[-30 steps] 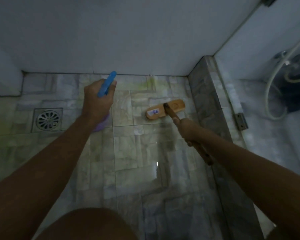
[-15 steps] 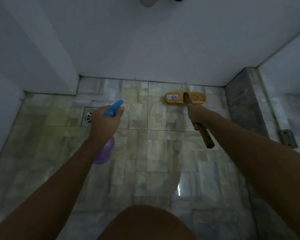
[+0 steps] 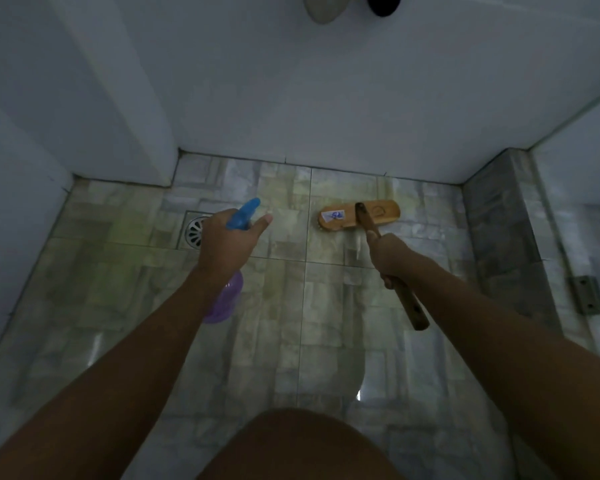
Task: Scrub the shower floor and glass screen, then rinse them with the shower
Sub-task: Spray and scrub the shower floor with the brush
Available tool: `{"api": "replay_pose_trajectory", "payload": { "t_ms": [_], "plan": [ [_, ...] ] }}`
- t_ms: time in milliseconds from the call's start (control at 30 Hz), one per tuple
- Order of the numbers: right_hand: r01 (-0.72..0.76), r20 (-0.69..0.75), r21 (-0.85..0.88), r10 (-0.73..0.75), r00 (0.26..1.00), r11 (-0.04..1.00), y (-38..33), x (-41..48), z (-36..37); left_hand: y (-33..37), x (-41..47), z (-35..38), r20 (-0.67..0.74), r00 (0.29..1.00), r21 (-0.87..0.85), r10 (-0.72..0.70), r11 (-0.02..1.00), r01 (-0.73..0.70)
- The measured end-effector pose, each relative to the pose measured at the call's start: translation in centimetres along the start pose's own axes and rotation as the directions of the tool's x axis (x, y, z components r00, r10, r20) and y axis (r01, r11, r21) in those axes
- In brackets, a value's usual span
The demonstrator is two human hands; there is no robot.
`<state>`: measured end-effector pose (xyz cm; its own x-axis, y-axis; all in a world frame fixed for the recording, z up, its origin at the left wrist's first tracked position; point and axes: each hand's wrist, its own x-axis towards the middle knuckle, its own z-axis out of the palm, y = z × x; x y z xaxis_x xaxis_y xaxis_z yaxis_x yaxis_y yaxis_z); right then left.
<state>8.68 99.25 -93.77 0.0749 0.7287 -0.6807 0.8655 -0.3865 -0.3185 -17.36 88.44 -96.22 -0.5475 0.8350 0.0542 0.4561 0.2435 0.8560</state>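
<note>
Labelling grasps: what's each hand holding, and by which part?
The left-hand grip holds the spray bottle at its blue trigger head; the right-hand grip holds the scrub brush mid-handle.

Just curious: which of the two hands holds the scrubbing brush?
The right hand, gripping the handle of the wooden scrubbing brush; the left hand holds a purple spray bottle with a blue nozzle.
</note>
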Motion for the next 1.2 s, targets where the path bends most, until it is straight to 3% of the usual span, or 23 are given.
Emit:
{"api": "replay_pose_trajectory", "payload": {
  "t_ms": [133, 267, 400, 533, 667, 800, 900, 967, 1067, 1200],
  "plan": [
    [0.054, 0.013, 0.046, -0.055, 0.998, 0.997, -2.3, 0.1, 0.5, -0.3, -0.3, -0.7, -0.032, 0.999, 0.025, 0.005, 1.000, -0.004],
    [0.183, 0.120, -0.096, -0.171, 0.978, 0.978, -2.4, -4.2, 4.5, -1.4, 0.3, -2.4, -0.090, 0.991, 0.121, 0.099, 0.989, -0.087],
    [0.226, 0.245, -0.153, -0.184, 0.952, 0.962, 1.6, -9.3, 6.9, -3.7, 1.3, -5.8, -0.184, 0.977, 0.135, 0.103, 0.988, -0.079],
    [0.213, 0.274, -0.204, -0.153, 0.949, 0.956, 2.9, -10.7, 5.5, -5.9, 1.3, -8.9, -0.277, 0.933, 0.245, 0.228, 0.956, -0.160],
    [0.141, 0.157, -0.079, -0.127, 0.979, 0.987, -3.1, -5.9, 5.4, -6.9, 1.0, -9.9, -0.354, 0.908, 0.255, 0.223, 0.957, -0.136],
    [0.251, 0.062, -0.007, -0.250, 0.966, 0.968, -11.6, -0.7, 6.9, -6.9, 0.9, -9.7, -0.328, 0.921, 0.207, 0.211, 0.967, -0.147],
    [0.330, 0.121, -0.038, -0.323, 0.939, 0.943, -15.6, -0.4, 8.6, -7.0, 1.0, -9.6, -0.313, 0.921, 0.203, 0.232, 0.964, -0.174],
    [0.391, 0.197, -0.092, -0.368, 0.909, 0.916, -14.8, -2.0, 10.3, -7.2, 1.4, -10.0, -0.325, 0.923, 0.186, 0.205, 0.971, -0.150],
    [0.424, 0.291, -0.127, -0.375, 0.880, 0.897, -8.0, -5.9, 11.7, -7.5, 1.5, -10.5, -0.341, 0.922, 0.173, 0.182, 0.977, -0.128],
    [0.352, 0.263, -0.192, -0.298, 0.918, 0.916, 0.5, -8.7, 9.7, -7.3, 1.6, -11.0, -0.352, 0.919, 0.145, 0.179, 0.980, -0.135]
  ]
}}
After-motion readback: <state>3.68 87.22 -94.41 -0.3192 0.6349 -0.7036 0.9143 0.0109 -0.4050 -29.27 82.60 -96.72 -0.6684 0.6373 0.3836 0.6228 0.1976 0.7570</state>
